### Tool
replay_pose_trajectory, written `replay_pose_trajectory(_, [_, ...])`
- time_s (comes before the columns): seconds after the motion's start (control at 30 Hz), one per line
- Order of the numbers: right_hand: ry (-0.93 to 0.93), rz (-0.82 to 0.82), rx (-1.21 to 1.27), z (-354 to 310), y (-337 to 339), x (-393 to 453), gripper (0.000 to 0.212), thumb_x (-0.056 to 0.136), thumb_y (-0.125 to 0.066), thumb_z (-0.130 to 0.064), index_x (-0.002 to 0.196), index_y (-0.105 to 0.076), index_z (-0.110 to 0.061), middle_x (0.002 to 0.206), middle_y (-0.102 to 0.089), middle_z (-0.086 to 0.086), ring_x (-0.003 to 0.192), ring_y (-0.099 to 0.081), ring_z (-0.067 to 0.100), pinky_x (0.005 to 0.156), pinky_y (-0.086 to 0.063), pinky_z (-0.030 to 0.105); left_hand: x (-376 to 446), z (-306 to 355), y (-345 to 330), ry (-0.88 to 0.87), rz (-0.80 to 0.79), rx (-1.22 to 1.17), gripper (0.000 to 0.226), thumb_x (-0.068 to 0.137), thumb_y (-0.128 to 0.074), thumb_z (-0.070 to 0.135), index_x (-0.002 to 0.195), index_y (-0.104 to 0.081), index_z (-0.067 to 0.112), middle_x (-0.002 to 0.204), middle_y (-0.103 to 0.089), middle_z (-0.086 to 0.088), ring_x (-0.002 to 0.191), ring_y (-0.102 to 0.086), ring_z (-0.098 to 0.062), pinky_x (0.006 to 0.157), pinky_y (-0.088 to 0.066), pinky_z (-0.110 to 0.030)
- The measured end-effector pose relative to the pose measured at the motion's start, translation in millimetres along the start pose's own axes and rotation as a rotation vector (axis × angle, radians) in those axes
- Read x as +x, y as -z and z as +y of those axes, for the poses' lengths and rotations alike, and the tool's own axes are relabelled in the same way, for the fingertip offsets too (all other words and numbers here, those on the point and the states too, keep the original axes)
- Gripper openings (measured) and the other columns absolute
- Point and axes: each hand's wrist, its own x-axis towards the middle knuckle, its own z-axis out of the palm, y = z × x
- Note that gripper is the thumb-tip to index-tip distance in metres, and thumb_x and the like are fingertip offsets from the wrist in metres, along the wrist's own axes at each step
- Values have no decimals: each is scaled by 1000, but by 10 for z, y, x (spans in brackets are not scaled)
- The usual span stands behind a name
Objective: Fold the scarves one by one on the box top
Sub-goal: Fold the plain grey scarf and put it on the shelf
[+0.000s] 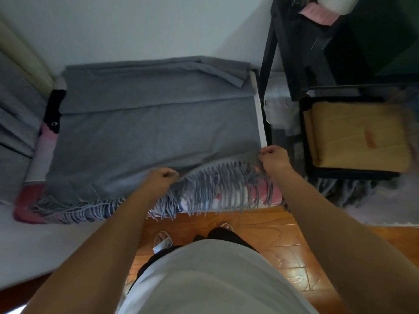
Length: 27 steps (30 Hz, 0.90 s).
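Head view, both hands' fingers pinching grey scarf (pixel 145 132) fringe edge over box (pixel 258 118), black rack (pixel 283 64) right.

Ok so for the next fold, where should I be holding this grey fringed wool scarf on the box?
Hold the grey fringed wool scarf along its near hem, just above the tassels, coming from your side of the box. Your left hand and right hand already pinch that edge. The cloth lies flat and spread, so two separated grips on the hem should keep it straight as you lift it away.
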Motion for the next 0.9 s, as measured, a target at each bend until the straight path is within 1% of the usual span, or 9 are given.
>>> replay_pose_trajectory(0.07, [82, 86, -292, 160, 84, 3, 17, 92, -58, 0, 99, -63, -14, 109, -65, 16, 82, -68, 33, 59, -62, 38, -5, -54, -24, -20, -2, 137, 22, 83, -81, 20, 82, -71, 39, 101, -73, 1, 98, -67, -22, 93, -56, -42])
replay_pose_trajectory(0.17, [209, 169, -531, 329, 160, -68, 26, 94, -62, -11, 119, -58, -6, 120, -60, 20, 105, -61, 39, 81, -51, 36, -99, -39, -86, -19, 56, 443, 33, 73, -86, 41, 84, -59, 56, 124, -60, 5, 119, -52, -26, 103, -46, -46])
replay_pose_trajectory(0.27, [205, 172, -621, 418, 58, -150, 58, 90, -70, -41, 127, -51, 1, 130, -48, 23, 116, -53, 42, 96, -47, 46, -257, 8, -140, -15, 70, 556, 39, 79, -80, 45, 108, -55, 55, 133, -40, 4, 132, -30, -30, 106, -32, -50])
replay_pose_trajectory(0.37, [181, 161, -699, 477, -8, -173, 73, 85, -73, -48, 131, -46, 1, 134, -46, 24, 125, -45, 43, 103, -42, 48, -353, -14, -188, -64, 143, 535, 48, 82, -79, 40, 122, -54, 45, 136, -42, 5, 132, -30, -28, 102, -30, -51])
replay_pose_trajectory(0.53, [295, 203, -714, 514, -15, -201, 59, 85, -76, -38, 120, -48, 0, 127, -49, 23, 120, -48, 42, 99, -42, 49, -373, -93, -226, -120, 195, 570, 34, 85, -77, 37, 113, -57, 36, 133, -45, 5, 129, -33, -25, 99, -30, -48])
replay_pose_trajectory(0.63, [301, 281, -700, 556, -76, -282, 57, 87, -73, -38, 120, -49, 2, 126, -52, 23, 118, -50, 42, 97, -44, 49, -382, -167, -220, -199, 189, 638, 32, 91, -69, 41, 121, -60, 40, 133, -42, 6, 129, -30, -23, 101, -30, -48])
replay_pose_trajectory(0.77, [104, 190, -779, 444, -133, -269, 61, 93, -62, -47, 134, -51, -3, 137, -49, 18, 128, -45, 39, 105, -41, 49, -448, -283, -152, -303, 136, 745, 49, 95, -60, 45, 142, -47, 48, 136, -38, 5, 131, -28, -22, 106, -31, -49])
replay_pose_trajectory(0.83, [112, 149, -599, 387, -134, -291, 41, 92, -62, -39, 120, -62, -9, 124, -59, 16, 117, -56, 37, 96, -49, 47, -504, -333, -91, -336, 76, 807, 59, 95, -56, 48, 150, -36, 48, 142, -34, 6, 136, -24, -21, 111, -29, -49])
replay_pose_trajectory(0.9, [154, 165, -216, 384, -90, -463, 14, 94, -58, -23, 98, -62, -10, 93, -64, 11, 88, -64, 32, 74, -53, 39, -563, -363, -22, -328, 28, 790, 64, 96, -55, 47, 154, -29, 43, 149, -30, 7, 141, -20, -19, 115, -25, -48])
